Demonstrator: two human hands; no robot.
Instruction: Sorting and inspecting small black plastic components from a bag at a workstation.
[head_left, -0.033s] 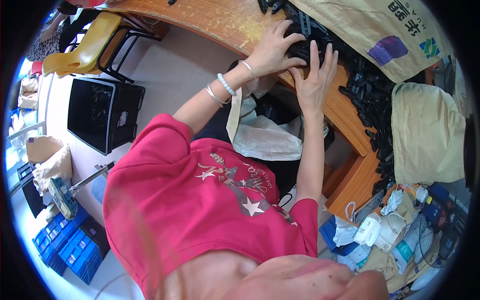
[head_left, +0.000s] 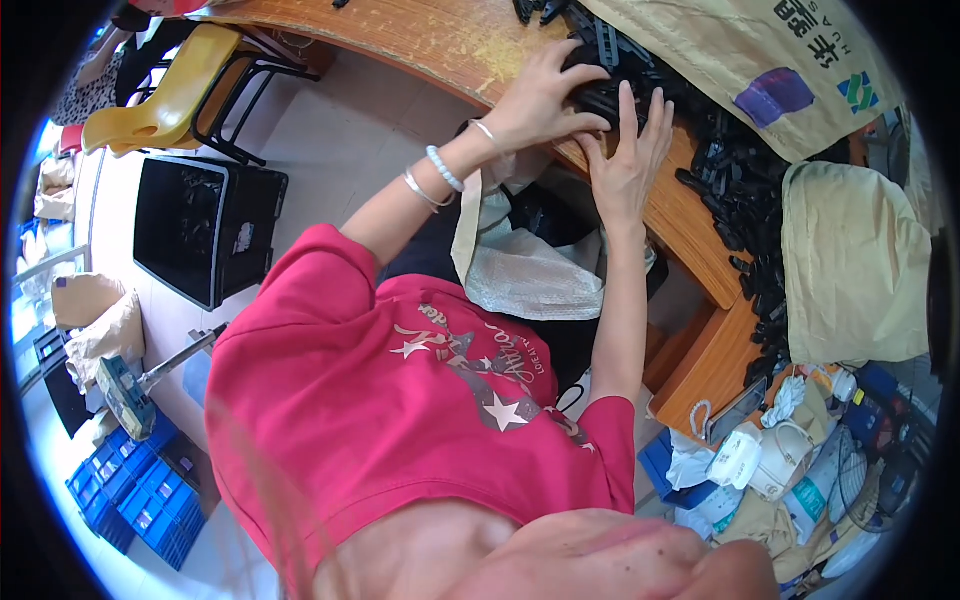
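Note:
A heap of small black plastic parts (head_left: 740,190) spreads along the far right of a worn wooden table (head_left: 440,48). At the heap's near edge, my left hand (head_left: 540,100) curves around some parts with thumb and index finger apart. Facing it, my right hand (head_left: 625,170) has its fingers stretched out beside the same parts. The two thumbs come close together at the table's edge, and neither hand visibly grips a part. Whether the fingertips press on the parts is hard to see. Below my hands, an open sack with a pale lining (head_left: 535,280) hangs at my lap.
Tan sacks (head_left: 850,270) stand behind the heap. A black crate (head_left: 255,215) and a yellow chair (head_left: 190,80) are on the left. Blue crates (head_left: 140,490) sit at the lower left. Bags and a white handbag (head_left: 782,460) crowd the lower right, near a bead bracelet (head_left: 700,420) on the table.
My left forearm has shifted very slightly left. Both hands keep nearly the same pose beside the parts.

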